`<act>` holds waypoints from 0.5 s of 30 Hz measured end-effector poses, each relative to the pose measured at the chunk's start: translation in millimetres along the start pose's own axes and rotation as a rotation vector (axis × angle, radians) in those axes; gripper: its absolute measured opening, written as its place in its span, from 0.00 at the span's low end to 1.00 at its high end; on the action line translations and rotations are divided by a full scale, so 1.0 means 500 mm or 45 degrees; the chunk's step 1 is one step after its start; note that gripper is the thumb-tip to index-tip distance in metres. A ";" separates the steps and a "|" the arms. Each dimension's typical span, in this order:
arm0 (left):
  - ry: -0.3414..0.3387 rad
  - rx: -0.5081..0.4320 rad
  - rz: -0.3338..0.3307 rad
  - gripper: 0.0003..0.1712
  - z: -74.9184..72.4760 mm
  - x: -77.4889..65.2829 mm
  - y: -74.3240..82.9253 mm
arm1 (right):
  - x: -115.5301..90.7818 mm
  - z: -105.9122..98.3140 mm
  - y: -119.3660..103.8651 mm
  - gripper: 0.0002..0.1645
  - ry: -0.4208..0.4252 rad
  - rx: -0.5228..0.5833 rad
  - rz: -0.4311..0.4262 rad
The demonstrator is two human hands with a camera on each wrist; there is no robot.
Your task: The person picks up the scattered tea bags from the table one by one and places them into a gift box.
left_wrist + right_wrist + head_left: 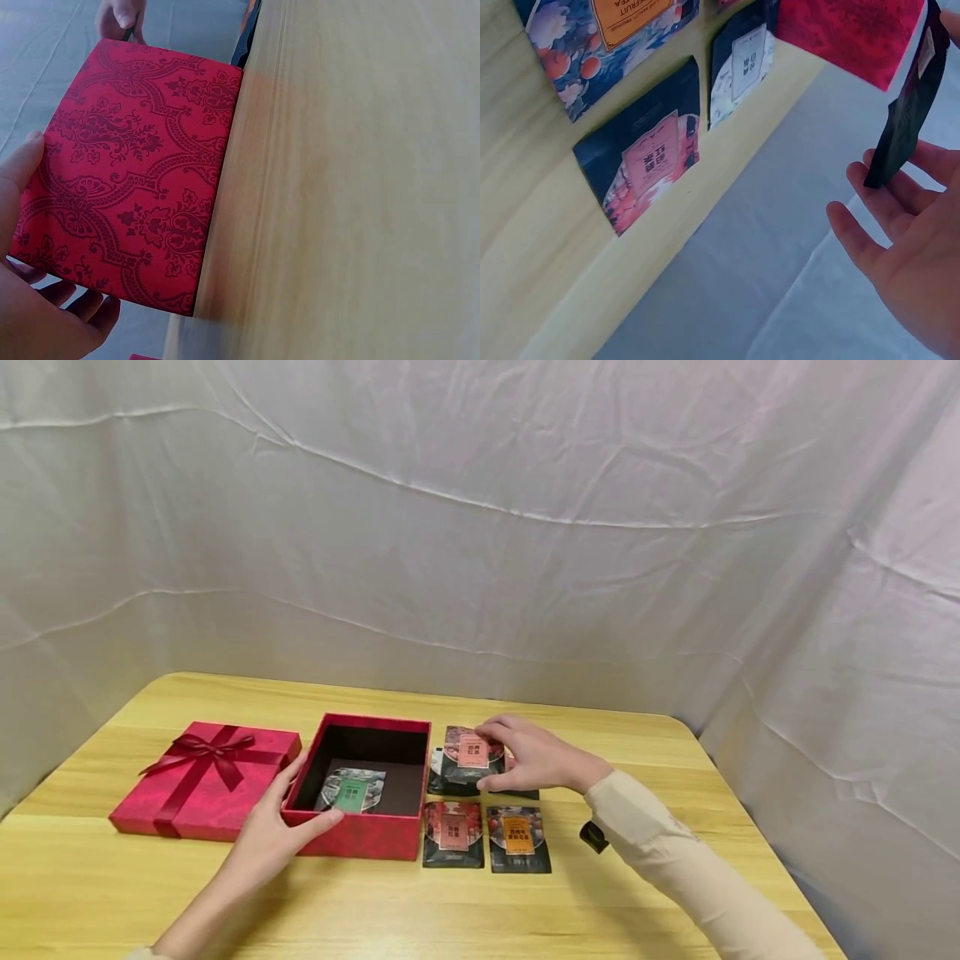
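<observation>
My left hand [272,828] grips the near left corner of an open red patterned gift box [367,840], thumb at its front rim. In the left wrist view, thumb and fingers go round two sides of the box [135,176]. Inside it, on the dark floor, lies a green-labelled tea sachet [352,792]. My right hand [538,755] pinches a pink-labelled tea sachet [459,753] above the other sachets, right of the box. In the right wrist view that held sachet [911,112] hangs edge-on between fingers and thumb, clear of the table.
Near the box's right side lie a red-pink sachet [453,837] and an orange-labelled sachet [519,841]. Behind them, two more are partly hidden by the held sachet and right hand. Left of the box rests its red lid [234,806] with a ribbon bow [215,750]. Pale curtain [480,527] surrounds the table.
</observation>
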State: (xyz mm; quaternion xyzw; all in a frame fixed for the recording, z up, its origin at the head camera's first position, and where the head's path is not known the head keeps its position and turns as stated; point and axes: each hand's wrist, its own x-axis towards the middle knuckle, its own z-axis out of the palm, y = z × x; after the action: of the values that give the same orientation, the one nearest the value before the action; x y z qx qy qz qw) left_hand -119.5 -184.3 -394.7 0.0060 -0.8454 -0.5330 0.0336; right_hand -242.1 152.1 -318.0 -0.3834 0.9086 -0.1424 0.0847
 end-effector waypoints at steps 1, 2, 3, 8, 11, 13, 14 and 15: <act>0.000 0.000 -0.002 0.55 0.000 0.000 0.000 | 0.002 -0.001 -0.004 0.48 0.000 -0.013 -0.011; 0.001 -0.001 -0.003 0.55 0.001 0.000 0.001 | 0.004 -0.003 -0.007 0.48 0.000 -0.019 -0.023; 0.001 -0.002 -0.005 0.55 0.001 -0.001 0.001 | 0.006 -0.005 -0.010 0.48 0.000 -0.025 -0.034; -0.001 0.014 -0.011 0.56 -0.001 -0.002 0.003 | 0.025 -0.011 -0.028 0.47 0.002 -0.065 -0.080; -0.003 0.020 -0.014 0.56 -0.001 -0.002 0.003 | 0.037 -0.014 -0.041 0.48 0.020 -0.102 -0.093; -0.003 0.021 -0.014 0.56 0.000 -0.002 0.003 | 0.044 -0.015 -0.050 0.48 0.033 -0.112 -0.081; -0.003 0.023 -0.013 0.56 0.000 -0.001 0.003 | 0.048 -0.015 -0.054 0.48 0.038 -0.121 -0.075; -0.002 0.024 -0.012 0.56 0.000 -0.001 0.003 | 0.051 -0.015 -0.058 0.48 0.042 -0.133 -0.067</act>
State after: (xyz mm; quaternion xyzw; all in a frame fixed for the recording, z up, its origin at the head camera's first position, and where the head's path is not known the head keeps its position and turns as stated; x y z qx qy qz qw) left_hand -118.9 -183.6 -393.6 0.0099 -0.8503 -0.5253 0.0301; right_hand -242.4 115.8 -302.7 -0.4086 0.9057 -0.1031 0.0458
